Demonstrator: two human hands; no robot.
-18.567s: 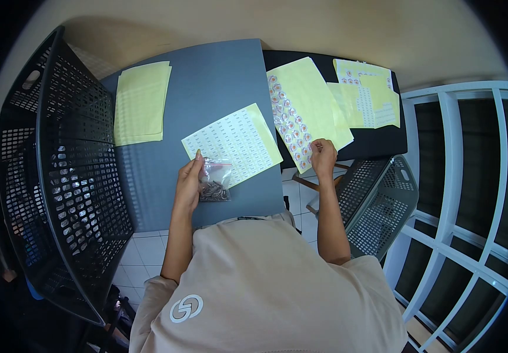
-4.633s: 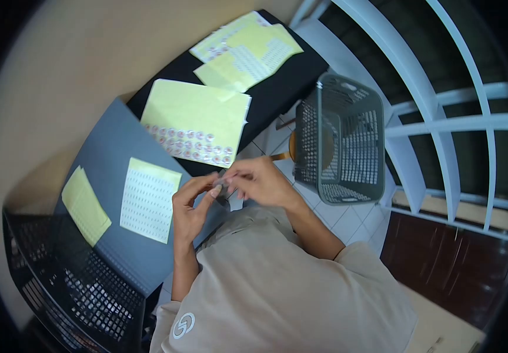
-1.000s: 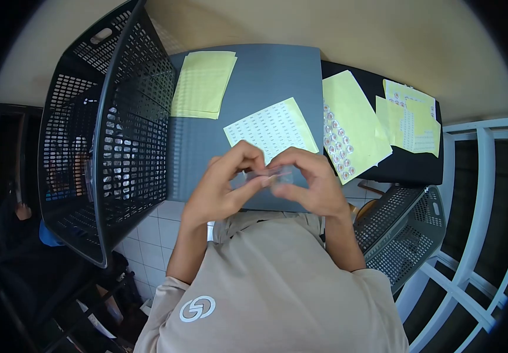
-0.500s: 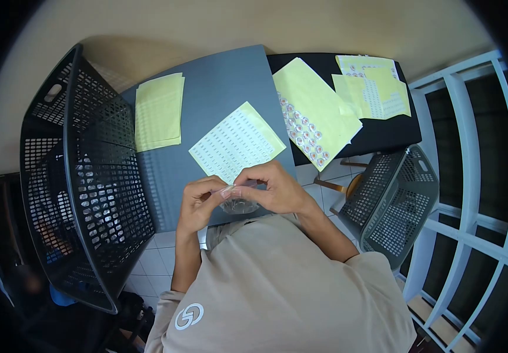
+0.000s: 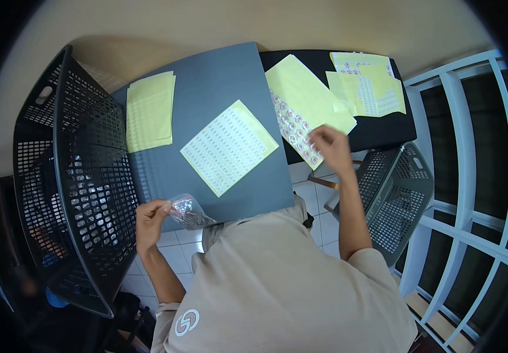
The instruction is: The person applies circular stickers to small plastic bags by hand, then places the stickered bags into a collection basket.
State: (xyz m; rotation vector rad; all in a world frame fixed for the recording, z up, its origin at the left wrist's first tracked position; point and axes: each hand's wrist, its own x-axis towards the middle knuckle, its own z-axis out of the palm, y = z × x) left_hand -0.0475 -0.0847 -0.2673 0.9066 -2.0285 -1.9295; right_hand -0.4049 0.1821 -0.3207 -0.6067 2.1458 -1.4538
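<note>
My left hand [image 5: 151, 220] pinches the top corner of a clear plastic zip bag [image 5: 190, 213] with a reddish seal line. The bag hangs over the front edge of the grey table, and small items inside are hard to make out. My right hand [image 5: 333, 150] is over the lower right part of a yellow-backed sheet of round red-and-white stickers [image 5: 292, 120], its fingers loosely bent and slightly apart. Between the hands lies a sheet of small printed labels [image 5: 229, 147] on yellow backing.
Yellow sheets [image 5: 151, 112] lie stacked at the table's left. Partly used label sheets [image 5: 368, 88] rest on the black table [image 5: 371, 130]. A large dark basket [image 5: 66, 176] stands at left, holding shiny packets. Another basket [image 5: 404, 194] sits at right beside a white metal frame [image 5: 460, 159].
My hands have parted from over the bag. The left has carried it left; the right has moved right to the round-sticker sheet. The view has shifted slightly.
</note>
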